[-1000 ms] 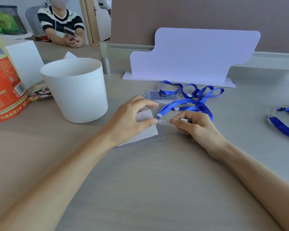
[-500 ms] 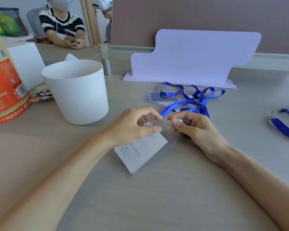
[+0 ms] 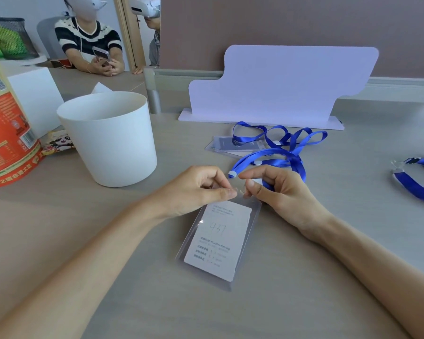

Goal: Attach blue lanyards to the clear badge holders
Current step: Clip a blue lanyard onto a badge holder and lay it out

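Observation:
A clear badge holder [image 3: 218, 243] with a white card inside lies on the desk, its long side running toward me. My left hand [image 3: 196, 189] pinches its top edge between thumb and fingers. My right hand [image 3: 277, 189] pinches the clear strap end of a blue lanyard [image 3: 274, 160] right at that same top edge. The lanyard's white snap button [image 3: 231, 174] sticks up between my two hands. Behind them, a second badge holder [image 3: 233, 144] lies with a blue lanyard looped over it.
A white bucket [image 3: 113, 140] stands at the left, beside an orange printed bag [image 3: 8, 143]. A white cut-out stand [image 3: 279, 86] rises at the back. Another blue lanyard [image 3: 416, 184] lies at the right edge. A seated person holds a phone at the far left.
The badge holder has swung from lying sideways under my left hand to pointing toward me. Both hands stay pinched at its top edge, slightly nearer me.

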